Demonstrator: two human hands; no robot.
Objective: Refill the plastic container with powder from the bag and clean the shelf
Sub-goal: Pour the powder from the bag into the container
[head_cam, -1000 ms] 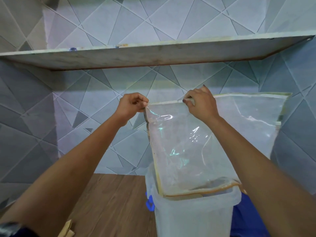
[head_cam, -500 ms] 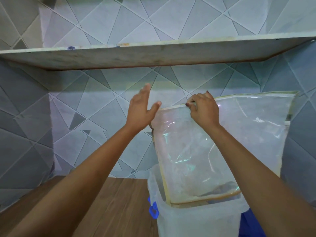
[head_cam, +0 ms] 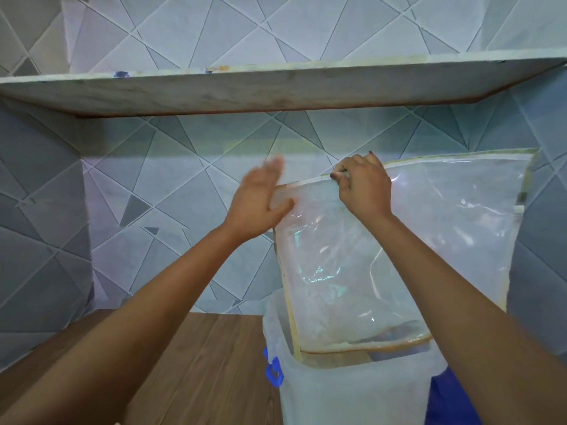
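A large clear plastic bag (head_cam: 429, 240) with a yellowish seam hangs upside down, its lower end inside a translucent white plastic container (head_cam: 352, 391) with a blue clip. My right hand (head_cam: 363, 188) pinches the bag's top edge near the middle. My left hand (head_cam: 260, 200) is flat and blurred, fingers spread, its palm at the bag's left top corner; I cannot tell whether it touches the bag. Little powder shows in the bag; a pale heap lies inside the container under it.
A stone shelf (head_cam: 276, 87) juts from the tiled wall above my hands. The container stands on a wooden surface (head_cam: 199, 363). Something blue (head_cam: 445, 400) sits behind the container at the right.
My left hand let go of the bag's left corner, opened flat and now swings at the bag's side. My right hand keeps its pinch on the top edge.
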